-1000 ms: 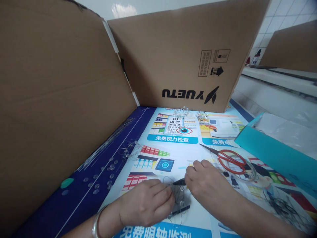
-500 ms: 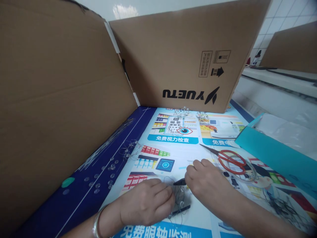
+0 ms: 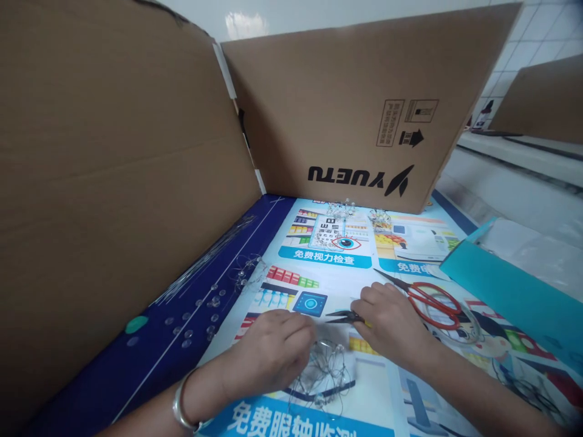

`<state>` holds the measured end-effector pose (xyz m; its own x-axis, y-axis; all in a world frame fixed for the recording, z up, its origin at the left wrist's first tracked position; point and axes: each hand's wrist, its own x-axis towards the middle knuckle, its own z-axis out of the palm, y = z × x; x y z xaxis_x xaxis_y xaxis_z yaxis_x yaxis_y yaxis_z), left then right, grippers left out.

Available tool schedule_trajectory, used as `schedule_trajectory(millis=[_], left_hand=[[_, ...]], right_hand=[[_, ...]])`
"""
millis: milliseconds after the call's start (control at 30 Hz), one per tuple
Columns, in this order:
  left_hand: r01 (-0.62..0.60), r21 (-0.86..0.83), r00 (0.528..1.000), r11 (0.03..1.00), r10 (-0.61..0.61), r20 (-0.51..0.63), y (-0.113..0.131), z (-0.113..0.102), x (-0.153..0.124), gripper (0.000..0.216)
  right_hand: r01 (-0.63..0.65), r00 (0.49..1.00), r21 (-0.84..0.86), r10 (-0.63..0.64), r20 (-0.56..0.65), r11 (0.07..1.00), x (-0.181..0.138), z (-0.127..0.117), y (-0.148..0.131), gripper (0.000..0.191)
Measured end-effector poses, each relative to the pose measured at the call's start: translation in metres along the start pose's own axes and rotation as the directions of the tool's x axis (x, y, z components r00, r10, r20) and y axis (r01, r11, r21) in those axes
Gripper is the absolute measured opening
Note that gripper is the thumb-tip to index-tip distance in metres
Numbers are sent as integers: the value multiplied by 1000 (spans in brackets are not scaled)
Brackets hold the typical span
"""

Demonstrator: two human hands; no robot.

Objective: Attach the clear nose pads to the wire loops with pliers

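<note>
My left hand, with a silver bangle on its wrist, has its fingers pinched at the upper left edge of a beaded wire piece. This is an airy tangle of thin dark wire with clear beads, over the printed sheet. The exact spot in its fingers is hidden. In my right hand are needle-nose pliers with dark jaws and a bit of yellow handle showing. The jaws point left and stand apart, with nothing visible between them, just right of my left fingertips.
Red-handled scissors lie beyond my right hand on a wire coil. Loose clear beads, straight wires and another beaded wire piece lie left. A teal box stands right; cardboard panels rise behind and left.
The pliers have moved up, and their jaws have parted. More of the beaded wire piece shows below my hands. The whole view has shifted slightly.
</note>
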<state>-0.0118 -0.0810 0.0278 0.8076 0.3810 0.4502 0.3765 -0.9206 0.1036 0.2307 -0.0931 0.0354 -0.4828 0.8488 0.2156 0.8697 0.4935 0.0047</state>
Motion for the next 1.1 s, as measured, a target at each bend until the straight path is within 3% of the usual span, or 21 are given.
schedule_trajectory(millis=[233, 400, 533, 633, 1100], left_hand=[[313, -101, 950, 944, -311, 36, -1, -5, 4, 10], [456, -44, 889, 889, -451, 80, -6, -10, 6, 10], [469, -18, 880, 883, -466, 94, -7, -12, 7, 9], [459, -23, 885, 888, -455, 95, -7, -14, 7, 12], [361, -65, 931, 930, -355, 85, -3, -10, 6, 16]], right_hand=[[-66, 997, 283, 76, -25, 957, 1, 0, 7, 7], [112, 993, 533, -84, -77, 839, -1, -9, -6, 16], [224, 973, 551, -217, -78, 804, -8, -11, -26, 44], [278, 957, 491, -285, -63, 826, -14, -9, -34, 44], [333, 938, 384, -344, -43, 861, -16, 3, -43, 45]])
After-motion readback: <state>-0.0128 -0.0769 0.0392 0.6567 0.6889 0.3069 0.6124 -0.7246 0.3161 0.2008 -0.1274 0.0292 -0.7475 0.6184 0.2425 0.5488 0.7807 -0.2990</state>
